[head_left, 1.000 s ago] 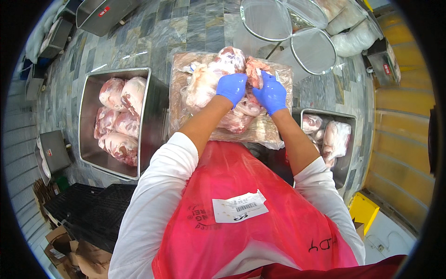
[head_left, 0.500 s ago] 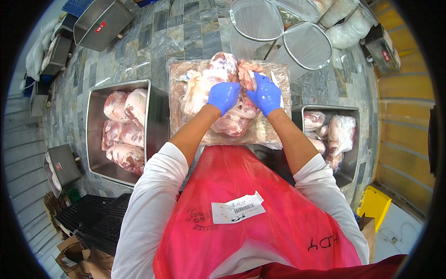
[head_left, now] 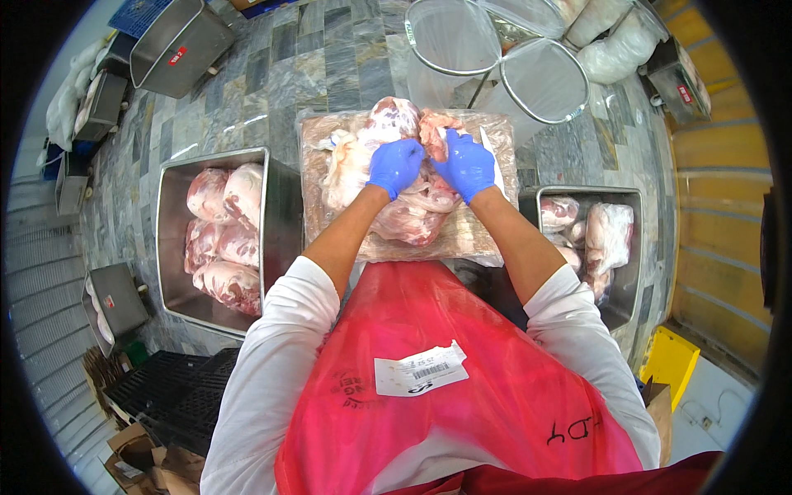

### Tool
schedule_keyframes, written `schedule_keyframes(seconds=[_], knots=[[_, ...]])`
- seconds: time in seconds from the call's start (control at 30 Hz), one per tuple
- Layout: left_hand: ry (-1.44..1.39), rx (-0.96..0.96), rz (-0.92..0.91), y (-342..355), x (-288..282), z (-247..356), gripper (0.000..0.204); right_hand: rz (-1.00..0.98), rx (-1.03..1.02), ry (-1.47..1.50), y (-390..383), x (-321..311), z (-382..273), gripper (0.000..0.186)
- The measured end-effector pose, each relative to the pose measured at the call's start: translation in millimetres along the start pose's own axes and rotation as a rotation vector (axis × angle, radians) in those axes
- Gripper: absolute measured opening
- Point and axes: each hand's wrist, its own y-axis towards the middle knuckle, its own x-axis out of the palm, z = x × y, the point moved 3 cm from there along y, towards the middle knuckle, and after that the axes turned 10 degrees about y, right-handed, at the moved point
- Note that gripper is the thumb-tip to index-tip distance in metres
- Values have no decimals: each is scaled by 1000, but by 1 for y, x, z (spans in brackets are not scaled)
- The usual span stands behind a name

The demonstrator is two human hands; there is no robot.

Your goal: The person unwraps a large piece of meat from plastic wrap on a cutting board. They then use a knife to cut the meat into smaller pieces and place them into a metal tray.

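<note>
A large piece of raw meat [head_left: 410, 224] with pale fat lies on a plastic-wrapped board [head_left: 322, 227] in front of me. My left hand [head_left: 397, 167], in a blue glove, is closed on the middle of the meat; its fingertips are hidden. My right hand [head_left: 467, 167], gloved alike, grips the meat just to the right, its thumb toward the left hand. Beyond it is a loose pinkish flap of meat and fat [head_left: 437, 128]. A narrow white object, perhaps a knife [head_left: 487, 139], lies beside the right hand, partly covered.
A steel bin [head_left: 263, 202] holding several meat pieces stands left of the board. Another steel bin [head_left: 638, 247] with wrapped meat is at the right. Beyond the board stand hoops with clear bags [head_left: 544, 78]. A black plastic pallet [head_left: 169, 388] lies at lower left.
My right hand has shifted slightly left, toward the left hand. My left hand stays closed at nearly the same spot on the meat.
</note>
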Motion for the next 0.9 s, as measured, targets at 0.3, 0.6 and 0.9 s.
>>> schedule_keyframes(seconds=[0.3, 0.6, 0.9], knots=[[-54, -1, 21, -5, -2, 3, 25, 33, -79, -42, -5, -5, 2, 50], [43, 128, -47, -20, -1, 11, 26, 6, -109, -2, 0, -1, 9, 52], [82, 326, 103, -48, 1, 12, 15, 4, -115, 21, 2, -2, 12, 50]])
